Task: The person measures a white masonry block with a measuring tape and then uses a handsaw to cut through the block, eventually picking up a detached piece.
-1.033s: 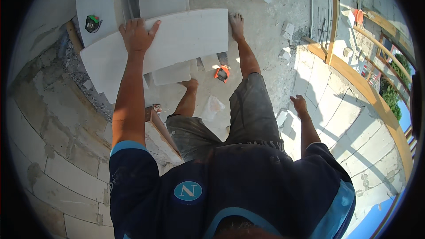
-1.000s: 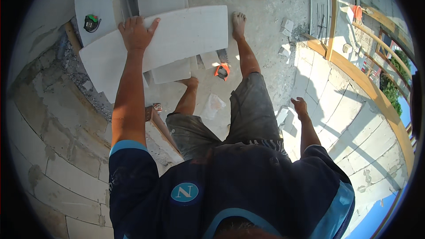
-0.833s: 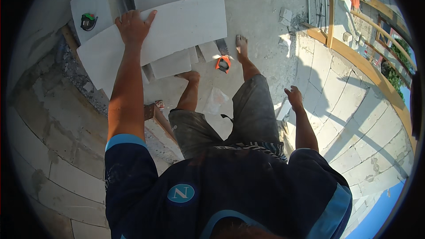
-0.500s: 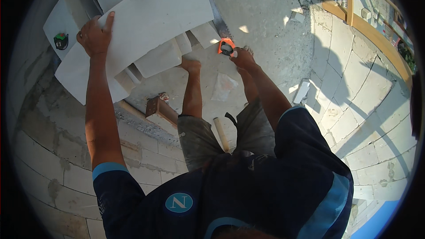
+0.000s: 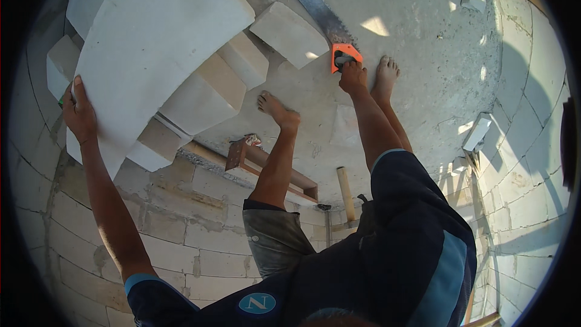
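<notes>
Saw [image 5: 313,6] points diagonally forward-left.

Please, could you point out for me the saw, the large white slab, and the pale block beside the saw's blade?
Saw [image 5: 311,1]: head view, on its metal blade.
Large white slab [image 5: 157,36]: head view, on its broad upper face.
Pale block [image 5: 289,34]: head view, on its top face.

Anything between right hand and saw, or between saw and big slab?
Nothing visible between the right hand and the saw; the hand is at its orange handle. A pale block lies between that handle and the big slab.
</notes>
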A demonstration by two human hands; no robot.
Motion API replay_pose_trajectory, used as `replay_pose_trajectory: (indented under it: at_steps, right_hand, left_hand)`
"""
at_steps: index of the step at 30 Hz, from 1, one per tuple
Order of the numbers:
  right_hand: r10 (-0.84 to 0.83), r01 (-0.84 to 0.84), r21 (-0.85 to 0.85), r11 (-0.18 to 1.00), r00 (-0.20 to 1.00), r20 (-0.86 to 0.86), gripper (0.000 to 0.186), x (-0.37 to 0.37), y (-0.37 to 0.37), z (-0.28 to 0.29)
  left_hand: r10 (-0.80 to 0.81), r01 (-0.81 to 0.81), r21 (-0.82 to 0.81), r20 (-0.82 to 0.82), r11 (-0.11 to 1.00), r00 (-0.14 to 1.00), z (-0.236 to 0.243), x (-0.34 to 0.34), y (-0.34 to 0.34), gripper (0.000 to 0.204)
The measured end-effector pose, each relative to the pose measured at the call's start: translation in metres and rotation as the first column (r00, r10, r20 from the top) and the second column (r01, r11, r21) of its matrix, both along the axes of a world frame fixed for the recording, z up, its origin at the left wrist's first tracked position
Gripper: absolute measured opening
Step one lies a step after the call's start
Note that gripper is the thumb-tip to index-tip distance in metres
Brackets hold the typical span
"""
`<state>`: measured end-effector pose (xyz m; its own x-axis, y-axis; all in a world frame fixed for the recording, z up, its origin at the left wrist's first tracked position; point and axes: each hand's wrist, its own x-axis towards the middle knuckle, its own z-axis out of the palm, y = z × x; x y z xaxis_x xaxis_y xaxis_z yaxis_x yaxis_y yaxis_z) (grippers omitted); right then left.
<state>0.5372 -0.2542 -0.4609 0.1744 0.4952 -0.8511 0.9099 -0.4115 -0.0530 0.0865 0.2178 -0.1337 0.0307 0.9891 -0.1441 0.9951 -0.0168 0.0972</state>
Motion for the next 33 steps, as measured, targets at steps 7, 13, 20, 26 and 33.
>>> replay_pose_trajectory:
  at_steps: [7,13,20,26,33]
  right_hand:
    - [0.223,-0.232,0.021,0.973,0.955,0.196,0.019,-0.002,-0.021,-0.053]
    - [0.161,-0.163,0.033,0.986,0.985,0.056,0.029,-0.018,0.010,0.047]
    - [-0.138,0.054,0.510,0.858,0.982,0.128,0.027,0.057,0.023,0.202]
    - [-0.661,0.786,0.322,0.528,0.618,-0.425,0.016,0.091,0.053,0.344]
    - [-0.401,0.627,0.685,0.370,0.774,-0.491,0.035,-0.005,0.068,0.473]
  left_hand:
    - [0.064,-0.065,0.000,0.079,0.998,0.995,-0.014,0.012,0.003,0.068]
    - [0.044,-0.040,0.055,-0.072,0.998,0.996,0.014,-0.012,0.001,0.073]
    - [-0.216,0.323,0.311,-0.332,0.894,0.918,-0.024,0.004,0.000,0.058]
    - [-0.246,0.286,0.364,-0.152,0.886,0.957,-0.022,0.045,-0.023,0.059]
    - [-0.157,0.205,0.233,-0.209,0.951,0.965,-0.022,0.062,-0.030,0.071]
